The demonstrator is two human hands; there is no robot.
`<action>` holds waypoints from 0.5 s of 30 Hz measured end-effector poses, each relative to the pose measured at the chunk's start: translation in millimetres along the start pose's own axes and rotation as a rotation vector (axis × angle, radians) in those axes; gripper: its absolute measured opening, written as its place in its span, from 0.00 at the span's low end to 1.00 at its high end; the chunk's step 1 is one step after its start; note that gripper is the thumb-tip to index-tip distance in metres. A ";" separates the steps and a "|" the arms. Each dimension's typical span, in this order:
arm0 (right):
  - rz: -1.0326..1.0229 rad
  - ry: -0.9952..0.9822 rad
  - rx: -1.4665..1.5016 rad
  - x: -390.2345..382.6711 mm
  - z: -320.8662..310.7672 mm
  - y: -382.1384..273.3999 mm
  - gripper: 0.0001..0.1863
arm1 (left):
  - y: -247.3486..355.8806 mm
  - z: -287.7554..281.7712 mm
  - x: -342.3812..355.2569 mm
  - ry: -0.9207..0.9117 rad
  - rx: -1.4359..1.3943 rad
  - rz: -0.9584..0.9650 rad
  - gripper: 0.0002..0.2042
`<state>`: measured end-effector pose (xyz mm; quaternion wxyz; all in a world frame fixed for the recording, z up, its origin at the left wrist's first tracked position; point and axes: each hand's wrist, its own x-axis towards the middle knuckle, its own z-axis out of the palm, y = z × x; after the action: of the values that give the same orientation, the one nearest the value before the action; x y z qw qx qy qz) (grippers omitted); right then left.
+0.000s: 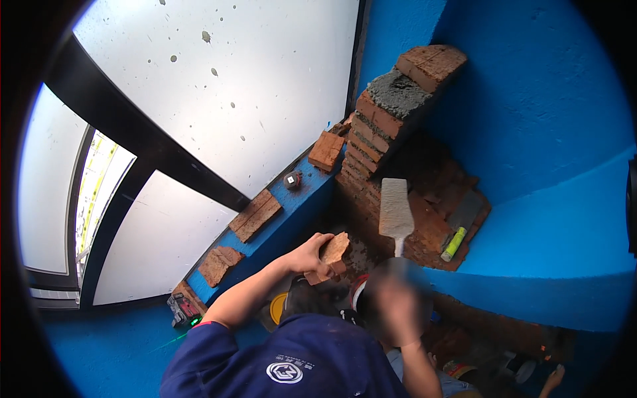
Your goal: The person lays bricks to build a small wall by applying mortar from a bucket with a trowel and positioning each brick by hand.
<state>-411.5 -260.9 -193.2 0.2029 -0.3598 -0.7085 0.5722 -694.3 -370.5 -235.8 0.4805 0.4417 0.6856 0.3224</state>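
My left hand grips a broken reddish brick at the lower centre, with my thumb and fingers round it. To its right, my right hand, partly lost in a blurred patch, holds a trowel, its mortar-coated blade pointing up. Above both hands rises a stepped brick column, with grey mortar spread near its top and a brick at the upper end. Left of the column, several loose bricks and a small dark round object lie on a blue ledge.
A white-panelled window backs the ledge. A laser tool glows green at lower left. Brick pieces and a yellow-green cylinder lie beside the blue wall. A yellow container is below my hands. Another person's hand shows at lower right.
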 end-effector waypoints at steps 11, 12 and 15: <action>-0.749 -0.014 -1.781 0.2 50.3 -39.3 0.18 | 106.4 22.2 -54.0 0.140 0.522 0.329 0.55; -0.770 -0.016 -1.821 -0.3 47.5 -46.2 0.18 | 103.1 7.1 -45.7 -0.006 0.437 0.242 0.58; -0.847 0.016 -2.009 1.3 42.5 -59.7 0.16 | 72.9 -3.8 -9.8 -0.497 -0.225 -0.109 0.38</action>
<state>-458.7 -293.3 -147.4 0.0014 -0.0918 -0.9177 -0.3864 -675.0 -350.3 -167.7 0.6967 0.4136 0.5292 0.2520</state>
